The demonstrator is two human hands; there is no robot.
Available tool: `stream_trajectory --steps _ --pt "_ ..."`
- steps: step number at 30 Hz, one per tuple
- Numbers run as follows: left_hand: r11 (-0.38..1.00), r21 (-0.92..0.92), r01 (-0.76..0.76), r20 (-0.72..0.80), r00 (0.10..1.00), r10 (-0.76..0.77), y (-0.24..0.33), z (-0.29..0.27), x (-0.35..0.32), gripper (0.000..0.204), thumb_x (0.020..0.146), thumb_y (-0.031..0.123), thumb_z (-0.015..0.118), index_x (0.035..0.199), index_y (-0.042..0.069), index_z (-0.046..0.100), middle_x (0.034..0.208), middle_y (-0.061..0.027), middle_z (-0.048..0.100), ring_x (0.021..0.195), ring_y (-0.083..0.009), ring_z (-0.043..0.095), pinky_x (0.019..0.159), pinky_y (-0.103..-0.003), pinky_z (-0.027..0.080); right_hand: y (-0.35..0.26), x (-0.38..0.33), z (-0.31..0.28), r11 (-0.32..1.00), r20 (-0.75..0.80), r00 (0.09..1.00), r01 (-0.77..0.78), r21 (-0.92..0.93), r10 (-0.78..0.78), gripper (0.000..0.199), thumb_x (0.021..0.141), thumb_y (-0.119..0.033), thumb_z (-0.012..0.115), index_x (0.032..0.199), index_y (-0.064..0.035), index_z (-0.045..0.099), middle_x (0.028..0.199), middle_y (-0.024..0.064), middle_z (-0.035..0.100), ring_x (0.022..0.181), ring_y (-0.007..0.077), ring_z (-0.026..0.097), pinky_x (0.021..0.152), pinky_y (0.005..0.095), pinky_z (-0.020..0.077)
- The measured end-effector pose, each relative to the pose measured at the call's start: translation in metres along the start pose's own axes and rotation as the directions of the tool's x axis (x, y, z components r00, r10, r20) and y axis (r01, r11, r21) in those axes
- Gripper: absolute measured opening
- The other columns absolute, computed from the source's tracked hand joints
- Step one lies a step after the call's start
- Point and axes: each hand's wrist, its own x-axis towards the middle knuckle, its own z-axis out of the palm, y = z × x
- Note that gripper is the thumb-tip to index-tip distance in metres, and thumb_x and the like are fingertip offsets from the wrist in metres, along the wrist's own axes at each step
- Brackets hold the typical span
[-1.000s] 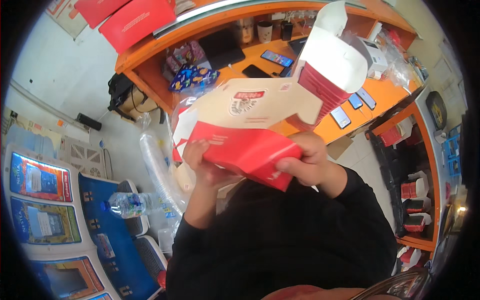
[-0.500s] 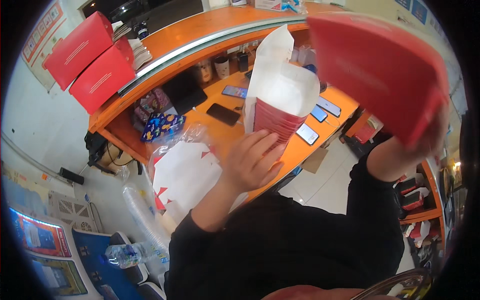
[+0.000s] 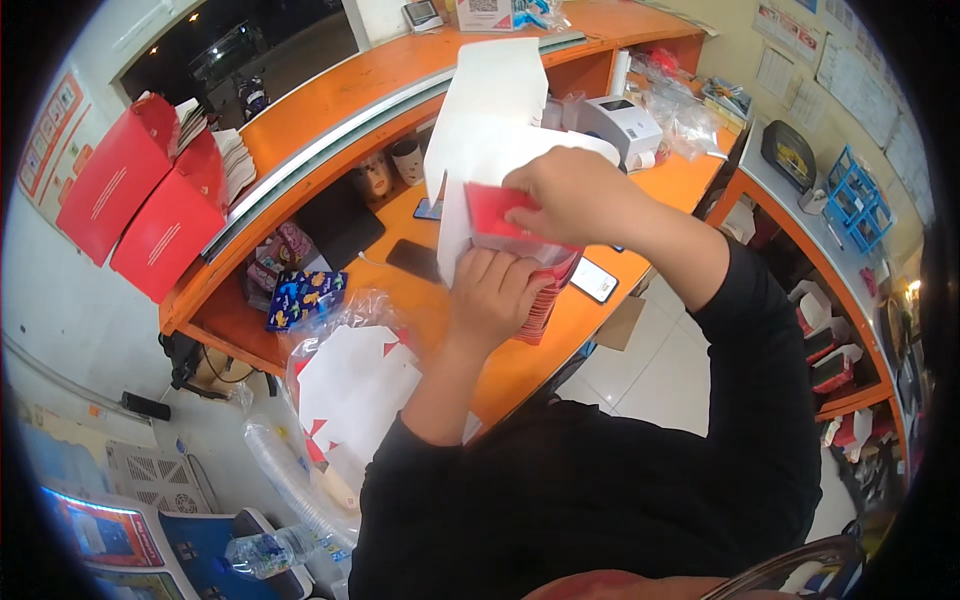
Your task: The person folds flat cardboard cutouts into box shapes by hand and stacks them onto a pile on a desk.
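Note:
A stack of nested red and white cardboard food boxes (image 3: 545,308) stands on the orange counter in front of me. My left hand (image 3: 492,298) lies against the stack's near left side, its fingers bent round the edge. Above it, my right hand (image 3: 570,195) pinches the red wall of a box (image 3: 488,212) that sits at the top of the stack, thumb against the red face. This box's tall white flap (image 3: 495,90) rises beyond my hands. Left of the stack, flat white box blanks with red corners (image 3: 358,390) lie in a clear plastic bag.
Two rows of red boxes (image 3: 165,240) lean at the counter's far left. Phones (image 3: 593,281) rest on the orange counter (image 3: 530,370). A white label printer (image 3: 620,128) stands at the far right. Stacked plastic cups (image 3: 290,475) and a water bottle (image 3: 265,552) are at lower left.
My right hand has come down and left from the upper right, bringing the red box onto the stack. The left hand stays at the stack. The whole view has shifted.

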Motion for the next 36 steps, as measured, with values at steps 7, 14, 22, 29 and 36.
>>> stream_trajectory --steps 7,14,22,29,36 --pt "0.999 -0.038 0.007 -0.044 0.999 -0.009 0.001 0.008 0.0 0.014 0.079 0.016 0.071 0.092 0.014 0.07 0.089 0.0007 0.064 0.084 -0.0235 0.056 0.076 -0.037 0.043 0.003 0.006 0.039 0.997 0.029 0.999 0.035 -0.067 -0.033 0.023 0.086 -0.03 0.065 0.094 -0.0096 0.072 0.079 0.0154 0.07 0.078 0.0358 0.068 0.071 0.0451 0.0537" --pt "0.971 -0.225 0.078 -0.086 0.991 -0.1 -0.005 0.018 -0.007 0.013 0.07 0.015 0.073 0.083 0.015 0.073 0.088 0.0023 0.068 0.077 -0.0222 0.058 0.068 -0.037 0.044 -0.006 -0.012 0.051 0.995 -0.011 0.999 0.041 0.087 -0.04 0.047 0.096 -0.048 0.049 0.096 -0.0071 0.072 0.077 0.0167 0.07 0.073 0.0357 0.069 0.068 0.0458 0.0542" --pt "0.97 -0.175 0.169 0.061 0.985 -0.16 0.006 0.011 0.008 0.021 0.072 0.025 0.079 0.081 0.009 0.068 0.081 -0.005 0.065 0.073 -0.0278 0.063 0.069 -0.041 0.05 -0.01 -0.027 0.072 0.988 -0.029 1.0 0.004 0.151 0.0 0.063 0.096 -0.062 0.044 0.1 -0.005 0.07 0.086 0.0144 0.072 0.078 0.0312 0.071 0.068 0.0404 0.0525" --pt "0.975 0.163 0.153 -0.079 0.987 -0.142 0.013 -0.009 -0.091 0.036 0.075 0.032 0.08 0.091 0.004 0.065 0.09 -0.0118 0.066 0.081 -0.0348 0.063 0.075 -0.045 0.051 -0.042 -0.057 0.125 0.581 -0.736 0.432 0.811 0.065 -0.521 0.026 0.086 -0.028 0.073 0.102 -0.008 0.071 0.106 0.0042 0.072 0.074 0.023 0.067 0.061 0.0345 0.0488" --pt "0.214 0.329 0.92 -0.023 0.235 -0.972 -0.015 -0.037 -0.215 0.063 0.08 0.039 0.08 0.11 -0.007 0.048 0.101 -0.025 0.059 0.089 -0.0415 0.058 0.083 -0.045 0.047 -0.051 -0.107 0.191 0.551 -0.498 0.751 0.659 0.512 -0.435 0.017 0.081 -0.013 0.077 0.097 -0.0084 0.073 0.103 0.0027 0.073 0.072 0.0172 0.067 0.059 0.0278 0.0501"
